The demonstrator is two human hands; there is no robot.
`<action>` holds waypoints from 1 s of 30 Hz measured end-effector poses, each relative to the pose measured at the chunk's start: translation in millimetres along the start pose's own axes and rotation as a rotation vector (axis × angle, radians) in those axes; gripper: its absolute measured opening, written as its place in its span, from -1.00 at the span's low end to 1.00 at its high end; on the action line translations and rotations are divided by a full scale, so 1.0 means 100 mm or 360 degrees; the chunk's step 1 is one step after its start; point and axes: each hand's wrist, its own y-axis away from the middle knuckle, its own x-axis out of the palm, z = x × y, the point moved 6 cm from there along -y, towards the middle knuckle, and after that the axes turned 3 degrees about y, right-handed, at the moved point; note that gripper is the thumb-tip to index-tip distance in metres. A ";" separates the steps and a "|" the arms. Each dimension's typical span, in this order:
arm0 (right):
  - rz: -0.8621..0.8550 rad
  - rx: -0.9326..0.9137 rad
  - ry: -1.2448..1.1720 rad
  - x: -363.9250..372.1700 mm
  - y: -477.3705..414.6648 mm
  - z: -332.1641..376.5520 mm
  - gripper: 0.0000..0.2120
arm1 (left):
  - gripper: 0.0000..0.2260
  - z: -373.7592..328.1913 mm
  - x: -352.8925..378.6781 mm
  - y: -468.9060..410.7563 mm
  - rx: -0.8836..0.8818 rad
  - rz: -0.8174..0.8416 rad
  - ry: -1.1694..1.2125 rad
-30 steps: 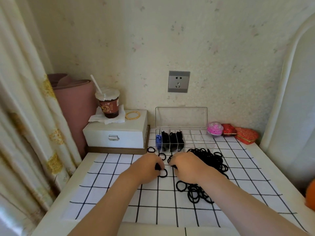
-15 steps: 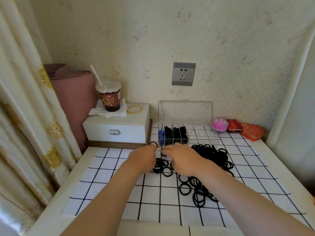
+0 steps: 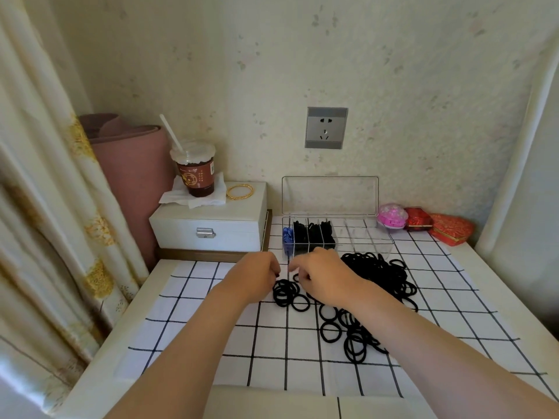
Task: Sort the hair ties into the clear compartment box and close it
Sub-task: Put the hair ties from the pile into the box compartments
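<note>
While left hand (image 3: 257, 276), right hand (image 3: 323, 276) curl | box (image 3: 367, 237): 3 compartments (image 3: 313, 248) black, 1 blue

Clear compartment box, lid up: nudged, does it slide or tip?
Probably slides: the clear compartment box looks thin plastic, and only its left compartments hold hair ties, so it seems light. The upright lid may make it back-heavy, so a push from the front could tilt it.
</note>
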 end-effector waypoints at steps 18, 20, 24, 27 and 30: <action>0.0243 0.0177 -0.0086 -0.03 0.18 -0.20 -0.65 | -0.75 -0.11 0.13 0.08 0.0078 0.0091 -0.0043; 0.0221 0.0224 0.0055 -0.04 0.15 -0.22 -0.76 | -0.77 -0.09 0.13 0.08 0.0087 0.0117 -0.0075; 0.0289 0.0320 0.0126 0.01 0.11 -0.27 -0.68 | -0.78 -0.11 0.06 0.07 0.0097 0.0056 -0.0073; 0.0295 0.0329 0.0054 -0.03 0.12 -0.25 -0.81 | -0.86 -0.14 -0.02 0.09 0.0070 0.0039 0.0185; 0.0211 0.0301 -0.0098 -0.13 0.15 -0.26 -0.88 | -0.91 -0.11 -0.14 0.10 0.0026 0.0038 0.0415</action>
